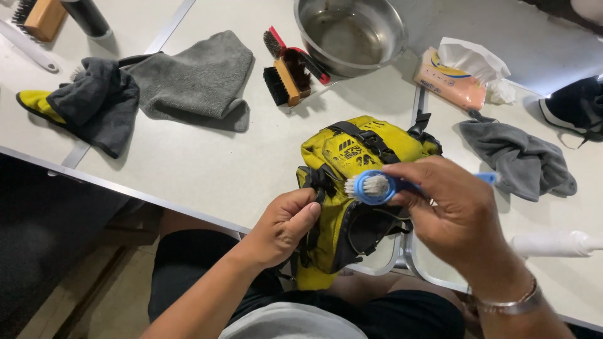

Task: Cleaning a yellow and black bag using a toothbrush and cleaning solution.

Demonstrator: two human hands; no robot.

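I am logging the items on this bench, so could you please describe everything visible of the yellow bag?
The yellow fabric bag with black straps and buckles lies at the near edge of the pale table, its lower end hanging over towards the lap. It bears dark printed marks. The left hand grips a black strap on its side; the right hand holds a small blue brush with white bristles just above it.

Pale table (201,163) with grey towels (195,78), brushes (290,69), steel bowl (352,31), yellow bag (358,157)

Yellow bag (352,188) with black straps and buckles: lies over the table (207,163) near edge, lower end hanging off. Blue round-headed brush (375,186), white bristles facing up, held just above the bag's middle.
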